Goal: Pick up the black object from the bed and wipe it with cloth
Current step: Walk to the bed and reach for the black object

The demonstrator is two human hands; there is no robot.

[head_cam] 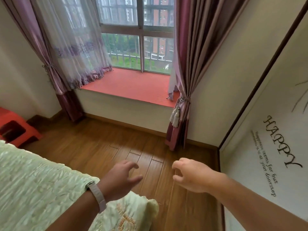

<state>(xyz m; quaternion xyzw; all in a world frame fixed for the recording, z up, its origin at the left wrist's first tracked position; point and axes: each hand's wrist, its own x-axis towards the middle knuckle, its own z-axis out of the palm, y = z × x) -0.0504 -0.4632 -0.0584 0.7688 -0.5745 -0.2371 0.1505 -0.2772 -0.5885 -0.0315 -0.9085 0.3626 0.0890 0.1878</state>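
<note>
The bed [33, 185], covered with a pale green quilted spread, fills the lower left. No black object and no cloth show anywhere in this view. My left hand [120, 179], with a white band on the wrist, hovers over the bed's corner with its fingers spread and nothing in it. Over the wooden floor to the right, my right hand [190, 175] is held out with loosely curled, separated fingers and holds nothing.
A red plastic stool [16, 129] stands at the left beside the bed. Ahead is a bay window seat with a red cushion [133, 85] between purple curtains [188, 72]. A white wardrobe door [266, 155] with "HAPPY" lettering lines the right side. Wooden floor [103, 144] lies between.
</note>
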